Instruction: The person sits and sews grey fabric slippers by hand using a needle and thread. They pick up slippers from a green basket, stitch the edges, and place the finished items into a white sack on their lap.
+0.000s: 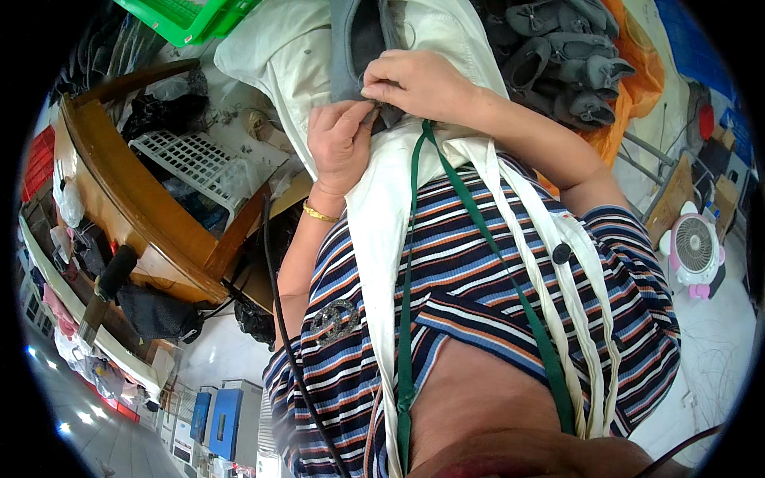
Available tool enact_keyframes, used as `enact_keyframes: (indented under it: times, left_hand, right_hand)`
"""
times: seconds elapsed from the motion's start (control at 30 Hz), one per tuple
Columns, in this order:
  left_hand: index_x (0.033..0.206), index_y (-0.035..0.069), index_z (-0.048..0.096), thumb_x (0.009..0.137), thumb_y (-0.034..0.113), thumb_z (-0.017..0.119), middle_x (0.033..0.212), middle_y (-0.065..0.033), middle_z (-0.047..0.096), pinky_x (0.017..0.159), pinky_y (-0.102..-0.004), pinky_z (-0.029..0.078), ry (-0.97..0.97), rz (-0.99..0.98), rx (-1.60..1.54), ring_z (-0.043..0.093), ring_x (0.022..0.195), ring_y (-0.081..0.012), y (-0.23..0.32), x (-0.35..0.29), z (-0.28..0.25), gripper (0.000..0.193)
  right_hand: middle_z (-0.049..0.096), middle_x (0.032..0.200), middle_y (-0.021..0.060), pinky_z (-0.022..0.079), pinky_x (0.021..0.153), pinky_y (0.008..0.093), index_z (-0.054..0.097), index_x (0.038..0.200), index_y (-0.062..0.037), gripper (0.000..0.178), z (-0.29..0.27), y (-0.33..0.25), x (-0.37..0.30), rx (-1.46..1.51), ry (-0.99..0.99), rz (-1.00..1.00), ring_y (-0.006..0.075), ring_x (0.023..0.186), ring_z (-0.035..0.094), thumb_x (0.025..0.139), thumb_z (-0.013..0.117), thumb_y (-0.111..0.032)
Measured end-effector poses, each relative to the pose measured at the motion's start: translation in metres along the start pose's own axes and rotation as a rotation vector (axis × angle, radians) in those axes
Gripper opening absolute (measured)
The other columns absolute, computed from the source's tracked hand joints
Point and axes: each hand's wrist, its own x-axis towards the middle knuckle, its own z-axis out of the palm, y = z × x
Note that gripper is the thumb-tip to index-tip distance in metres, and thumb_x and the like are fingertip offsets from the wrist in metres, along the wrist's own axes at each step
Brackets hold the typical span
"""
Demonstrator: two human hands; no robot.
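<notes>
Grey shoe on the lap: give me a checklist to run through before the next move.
1. Shoe lying over the white cloth: ok.
2. Left hand at the shoe's near end: ok, fingers pinched.
3. Right hand there too: ok, fingers pinched.
4. Small parts between the fingertips: cannot tell, too small.
5. Bracelet clear of the shoe: ok, on the left wrist.
6. Shoe pile apart from this shoe: ok, off to the right.

Matt cloth shoe (343,56), glossy wooden table (100,191), plastic crate (190,30)
</notes>
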Motion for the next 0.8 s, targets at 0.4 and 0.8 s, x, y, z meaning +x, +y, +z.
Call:
enact_keyframes:
  times: [0.4,0.8]
  left_hand:
    - [0.085,0.008,0.068,0.066,-0.001,0.075,0.085,-0.0059,0.068,0.074,-0.0367,0.046,0.071,-0.058,-0.020,0.059,0.081,-0.0273,-0.002,-0.004,0.009,0.023]
    - [0.094,0.009,0.071,0.073,0.005,0.077,0.082,-0.0065,0.064,0.073,-0.0365,0.044,-0.063,-0.082,0.003,0.056,0.077,-0.0273,-0.001,0.004,0.007,0.023]
  right_hand:
    - [0.053,0.081,0.0099,0.049,0.057,0.0395,0.054,0.085,-0.0068,0.016,0.022,0.007,0.000,-0.273,0.034,-0.294,0.0284,0.070,0.060,0.091,0.058,-0.021]
    - [0.061,0.096,0.0102,0.052,0.059,0.0308,0.057,0.097,-0.0075,0.018,-0.030,-0.024,0.028,0.778,-0.121,0.447,0.0235,0.071,0.062,0.097,0.054,-0.025]
